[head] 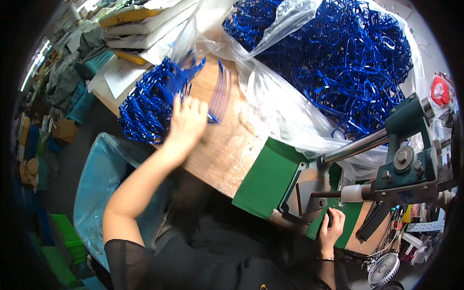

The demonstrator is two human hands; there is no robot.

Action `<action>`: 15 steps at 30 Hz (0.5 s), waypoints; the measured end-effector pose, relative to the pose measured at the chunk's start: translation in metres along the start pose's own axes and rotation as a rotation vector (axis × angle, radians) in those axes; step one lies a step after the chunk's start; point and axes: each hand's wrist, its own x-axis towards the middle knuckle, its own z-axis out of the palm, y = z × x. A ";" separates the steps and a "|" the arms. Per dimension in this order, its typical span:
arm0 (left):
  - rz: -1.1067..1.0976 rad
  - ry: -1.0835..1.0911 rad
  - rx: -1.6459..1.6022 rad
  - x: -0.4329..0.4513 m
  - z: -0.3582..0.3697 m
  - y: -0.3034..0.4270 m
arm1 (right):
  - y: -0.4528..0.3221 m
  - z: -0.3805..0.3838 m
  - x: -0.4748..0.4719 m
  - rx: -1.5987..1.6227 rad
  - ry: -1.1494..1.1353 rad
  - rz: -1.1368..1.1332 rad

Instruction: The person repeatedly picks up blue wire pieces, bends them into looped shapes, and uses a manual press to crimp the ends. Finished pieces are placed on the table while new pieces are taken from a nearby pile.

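Observation:
My left hand (189, 121) reaches over the wooden tabletop (214, 159) at the edge of a pile of shiny blue plastic pieces (148, 105). Its fingers point away from me and are partly blurred, so I cannot tell whether they grip a piece. A few blue strands (222, 90) lie or move just beyond it, smeared by motion. My right hand (332, 226) rests at the near edge of the green mat (268, 177), fingers bent, beside the base of a dark green bench press (406, 152). Whether it holds anything is hidden.
A clear plastic bag (279, 98) full of tangled blue pieces (348, 69) fills the far side. Stacked packets (134, 27) stand at the far left. Below the table edge is a bin lined with blue plastic (98, 181). A small white fan (383, 270) sits low right.

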 end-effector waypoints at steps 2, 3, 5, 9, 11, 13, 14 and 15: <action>-0.077 -0.025 0.101 0.004 0.027 -0.038 | -0.003 0.001 0.000 0.031 -0.015 0.028; -0.138 -0.046 0.104 -0.003 0.044 -0.050 | -0.003 0.002 0.000 0.044 -0.024 0.030; -0.187 -0.054 0.169 -0.012 0.069 -0.049 | 0.004 0.001 -0.002 0.018 -0.015 0.024; -0.125 -0.020 0.172 -0.013 0.069 -0.057 | -0.005 0.000 0.004 0.076 0.020 0.029; -0.084 -0.057 0.232 -0.009 0.076 -0.073 | -0.006 -0.001 0.005 0.049 0.027 0.035; -0.085 -0.119 0.234 -0.013 0.082 -0.088 | -0.008 -0.006 0.007 0.024 0.017 0.030; -0.048 -0.076 0.239 -0.021 0.084 -0.098 | -0.008 -0.007 0.007 0.024 0.028 0.013; -0.018 -0.034 0.256 -0.025 0.079 -0.102 | -0.007 -0.005 0.009 0.033 0.037 -0.012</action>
